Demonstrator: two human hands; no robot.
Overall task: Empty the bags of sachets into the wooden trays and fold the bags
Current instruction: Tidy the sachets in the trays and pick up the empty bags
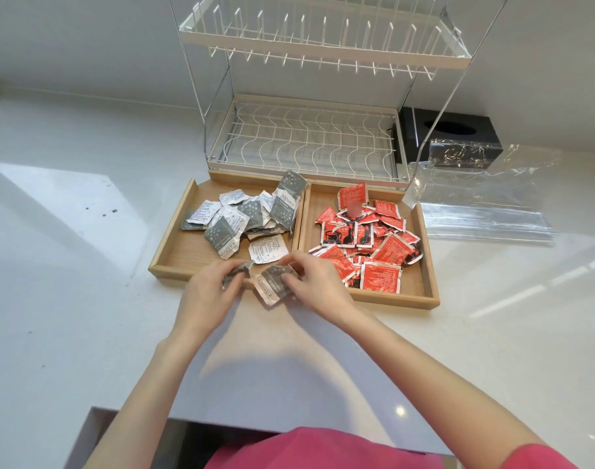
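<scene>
Both hands meeting at frame centre, over near edge of left tray (174,228). Left hand (209,289) pinching one grey sachet (234,275); right hand (311,282) gripping another grey sachet (272,287). Tray lying just beyond hands, up-frame. Clear bags (485,211) lying at right, nearer right hand.

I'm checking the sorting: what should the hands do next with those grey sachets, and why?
Probably drop them into the left tray: both the left hand and right hand hold grey sachets over its front edge, where the grey pile lies.
</scene>
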